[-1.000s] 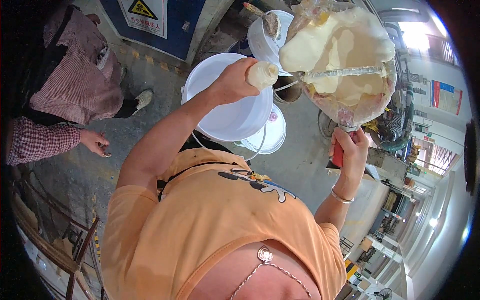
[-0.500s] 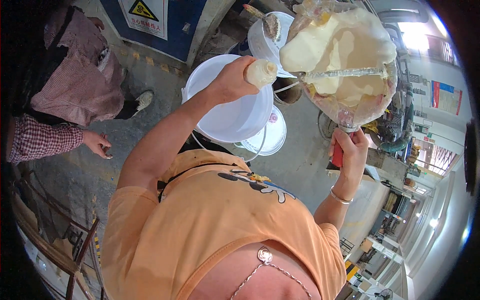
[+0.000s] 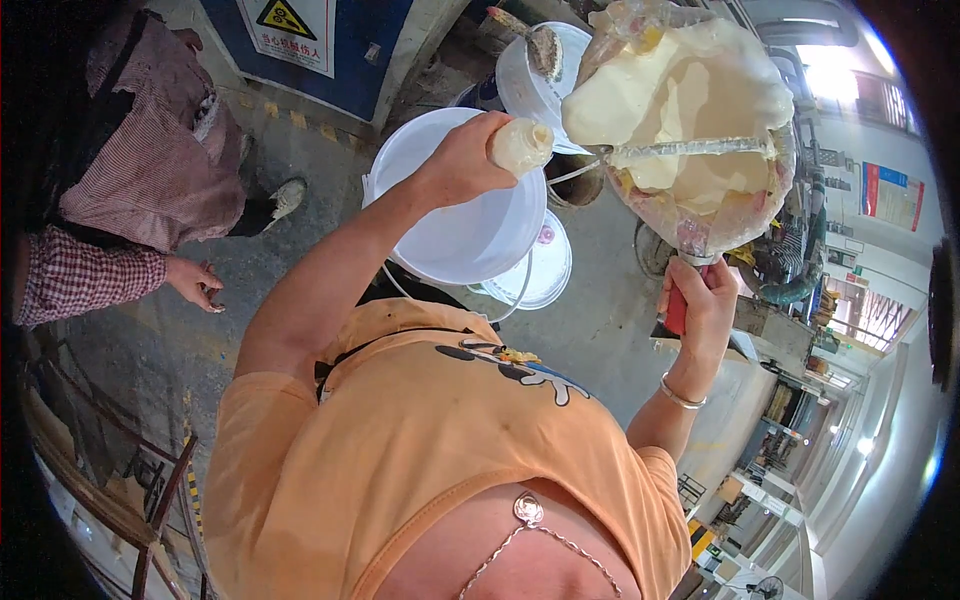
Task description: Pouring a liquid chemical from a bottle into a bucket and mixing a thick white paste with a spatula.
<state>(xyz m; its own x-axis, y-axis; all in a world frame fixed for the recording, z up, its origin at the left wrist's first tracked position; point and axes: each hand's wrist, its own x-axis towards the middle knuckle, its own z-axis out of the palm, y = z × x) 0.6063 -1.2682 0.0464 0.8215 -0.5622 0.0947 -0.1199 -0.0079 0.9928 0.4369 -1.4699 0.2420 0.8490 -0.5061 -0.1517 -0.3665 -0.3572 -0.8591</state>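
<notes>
Barely shifted since the earlier frame. Grips a pale translucent cylinder (image 3: 522,148) in the left hand (image 3: 468,158), fingers wrapped round, over a white bucket (image 3: 462,240). Holds a red handle (image 3: 677,312) in the closed right hand (image 3: 707,292), at the near side of a coated container (image 3: 752,222) of cream liquid (image 3: 700,110), right of the bucket. Looks like a steadying step; calls for firm grips and little tilt, to avoid slopping.

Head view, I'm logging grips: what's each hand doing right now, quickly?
Left hand: closed, holding a pale cylindrical object.
Right hand: closed, holding a red handle.
</notes>
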